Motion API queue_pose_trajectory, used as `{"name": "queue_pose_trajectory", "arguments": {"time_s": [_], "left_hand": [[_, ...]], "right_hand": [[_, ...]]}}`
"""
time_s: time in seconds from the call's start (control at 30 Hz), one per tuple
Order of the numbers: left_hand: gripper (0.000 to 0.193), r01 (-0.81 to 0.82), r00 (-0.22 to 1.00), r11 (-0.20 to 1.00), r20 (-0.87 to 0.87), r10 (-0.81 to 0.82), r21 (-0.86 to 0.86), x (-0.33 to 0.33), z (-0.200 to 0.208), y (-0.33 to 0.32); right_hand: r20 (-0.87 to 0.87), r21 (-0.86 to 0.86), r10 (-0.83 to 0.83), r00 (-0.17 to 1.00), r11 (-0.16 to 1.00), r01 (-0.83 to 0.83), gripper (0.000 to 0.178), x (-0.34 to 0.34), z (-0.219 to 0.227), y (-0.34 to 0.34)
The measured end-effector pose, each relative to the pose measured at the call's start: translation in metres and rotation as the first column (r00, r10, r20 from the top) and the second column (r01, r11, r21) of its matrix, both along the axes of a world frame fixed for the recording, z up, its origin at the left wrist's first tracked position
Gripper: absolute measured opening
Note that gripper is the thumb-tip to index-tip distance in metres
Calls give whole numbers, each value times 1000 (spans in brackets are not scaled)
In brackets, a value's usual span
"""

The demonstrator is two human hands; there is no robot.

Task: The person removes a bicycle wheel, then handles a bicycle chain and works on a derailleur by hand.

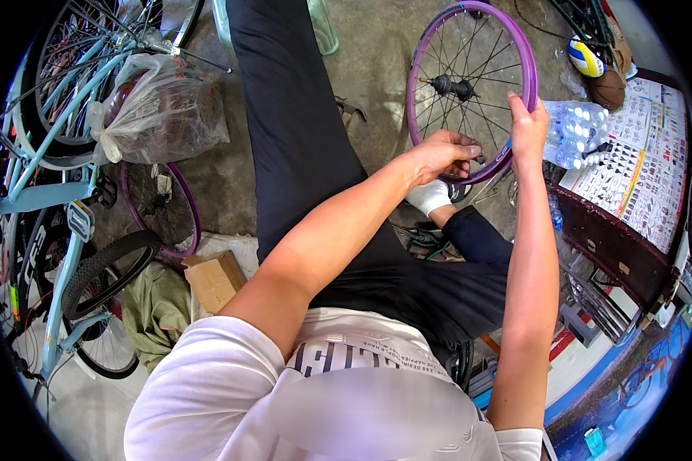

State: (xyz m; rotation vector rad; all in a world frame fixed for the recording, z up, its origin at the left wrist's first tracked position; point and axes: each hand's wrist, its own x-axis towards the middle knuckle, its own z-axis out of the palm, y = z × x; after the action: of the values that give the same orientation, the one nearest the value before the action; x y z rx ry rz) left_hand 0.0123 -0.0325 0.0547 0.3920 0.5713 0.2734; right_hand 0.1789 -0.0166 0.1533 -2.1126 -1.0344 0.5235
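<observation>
Left hand (444,157) and right hand (529,132): I look down on both from above and behind, near enough to see each clearly.
Head camera: my one view, the left of a side-by-side fisheye pair.
Shirt (215,384): nearest my lens, behind the hands, along the lower edge.
Wheel (452,87): farther off, at the hands, reaching the top edge.
Bike (50,196): left of the hands, bowed by my lens.
Chart (640,154): right of them.
</observation>
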Motion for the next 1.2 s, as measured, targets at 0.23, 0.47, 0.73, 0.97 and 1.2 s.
{"name": "queue_pose_trajectory", "arguments": {"time_s": [0.23,0.47,0.73,0.97,1.2], "left_hand": [[39,52,995,995,-90,-44,88,0,1,2],[35,-40,991,998,-128,46,49,-3,16,2],[32,114,944,992,-316,-92,52,-3,-4,-6],[34,100,945,994,-318,-80,48,1,-2,-7],[34,245,876,951,-464,-133,190,7,14,-2]], "right_hand": [[39,-7,16,999,1000,-15,30,1,0,1],[22,-5,53,998,999,-53,24,0,1,-1],[36,21,43,998,999,-43,27,-6,5,4],[-1,-7,52,999,999,-52,28,-5,4,6],[65,5,75,995,997,-75,29,-11,4,3]]}}
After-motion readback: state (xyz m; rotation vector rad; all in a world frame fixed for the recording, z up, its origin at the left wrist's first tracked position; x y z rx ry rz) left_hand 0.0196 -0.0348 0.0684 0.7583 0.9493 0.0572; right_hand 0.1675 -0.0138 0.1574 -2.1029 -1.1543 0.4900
